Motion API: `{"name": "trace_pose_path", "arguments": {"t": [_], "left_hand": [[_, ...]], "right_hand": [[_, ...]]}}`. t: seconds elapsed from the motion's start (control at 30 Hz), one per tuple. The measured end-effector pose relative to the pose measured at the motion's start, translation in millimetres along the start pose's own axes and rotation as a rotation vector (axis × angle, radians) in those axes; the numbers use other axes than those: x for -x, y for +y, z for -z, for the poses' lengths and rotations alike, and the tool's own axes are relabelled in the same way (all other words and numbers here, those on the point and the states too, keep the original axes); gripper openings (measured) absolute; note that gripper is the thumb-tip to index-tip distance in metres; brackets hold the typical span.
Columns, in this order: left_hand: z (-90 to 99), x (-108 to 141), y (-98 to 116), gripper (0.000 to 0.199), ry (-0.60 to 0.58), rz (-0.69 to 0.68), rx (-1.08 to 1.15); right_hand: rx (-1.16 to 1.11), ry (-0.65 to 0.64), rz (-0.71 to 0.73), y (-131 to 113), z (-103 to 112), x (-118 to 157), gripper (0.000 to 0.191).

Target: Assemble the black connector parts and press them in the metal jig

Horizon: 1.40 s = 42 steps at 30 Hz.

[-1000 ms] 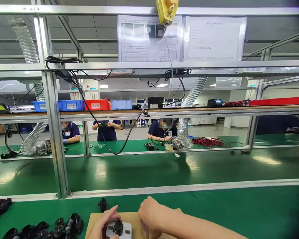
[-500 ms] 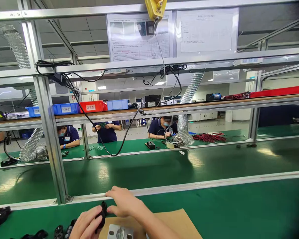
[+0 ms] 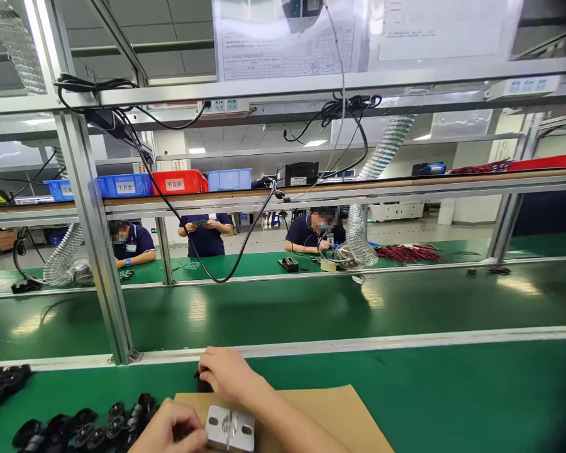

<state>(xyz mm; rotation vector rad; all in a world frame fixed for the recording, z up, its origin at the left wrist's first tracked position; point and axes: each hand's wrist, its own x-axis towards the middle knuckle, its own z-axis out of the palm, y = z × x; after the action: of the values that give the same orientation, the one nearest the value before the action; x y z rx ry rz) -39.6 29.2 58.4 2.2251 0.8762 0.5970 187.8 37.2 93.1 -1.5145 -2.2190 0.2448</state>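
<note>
My right hand [image 3: 227, 375] reaches to the far edge of the brown cardboard [image 3: 321, 412], its fingers closed around a black part [image 3: 202, 382] that is mostly hidden. At the cardboard's left side is my left hand [image 3: 174, 429], fingers curled beside a silver metal block [image 3: 230, 428] with slots and a round hollow. Whether the left fingers hold anything small cannot be made out. Several black round parts [image 3: 87, 431] lie left of my left hand on the green mat.
More black parts [image 3: 2, 387] lie at the far left. A metal post [image 3: 92, 239] rises behind the mat's edge. Blue and red bins [image 3: 180, 182] stand on a shelf. Several people in dark shirts sit or stand across the bench. A black cable [image 3: 226, 277] hangs down.
The view has tilted down and shifted. The black part that was upright at my left fingers is now at my right hand, and my left hand has come nearer the metal block.
</note>
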Motion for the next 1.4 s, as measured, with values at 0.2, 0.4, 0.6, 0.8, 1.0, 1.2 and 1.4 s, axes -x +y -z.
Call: {"name": "trace_pose_path", "arguments": {"t": [0.2, 0.4, 0.6, 0.8, 1.0, 1.2, 1.4], "left_hand": [[-6.3, -7.0, 8.3, 0.025, 0.097, -0.08, 0.085], [-26.7, 0.8, 0.5, 0.065, -0.072, -0.03, 0.265], [-38.8, -1.3, -8.3, 0.075, -0.05, 0.085, 0.379], [-46.0, -5.7, -10.8, 0.07, 0.079, 0.109, 0.476], [-37.3, -12.3, -1.2, 0.055, 0.111, 0.134, 0.479], [-36.6, -12.9, -2.4, 0.054, 0.096, 0.124, 0.508], [-37.1, -13.1, -0.8, 0.047, 0.102, 0.11, 0.492]], "right_hand": [[-0.117, 0.041, -0.137, 14.8, 16.8, 3.0, 0.007], [-0.355, 0.04, -0.206, 49.4, 51.5, 8.6, 0.034], [-0.461, -0.011, -0.2, 56.6, 76.3, 19.9, 0.028], [-0.414, -0.076, -0.165, 44.3, 82.4, 25.7, 0.026], [-0.268, -0.111, -0.126, 20.5, 70.5, 26.0, 0.023], [-0.168, -0.139, -0.084, 8.0, 63.6, 26.1, 0.024], [-0.141, -0.172, -0.058, 0.5, 65.7, 29.0, 0.023]]}}
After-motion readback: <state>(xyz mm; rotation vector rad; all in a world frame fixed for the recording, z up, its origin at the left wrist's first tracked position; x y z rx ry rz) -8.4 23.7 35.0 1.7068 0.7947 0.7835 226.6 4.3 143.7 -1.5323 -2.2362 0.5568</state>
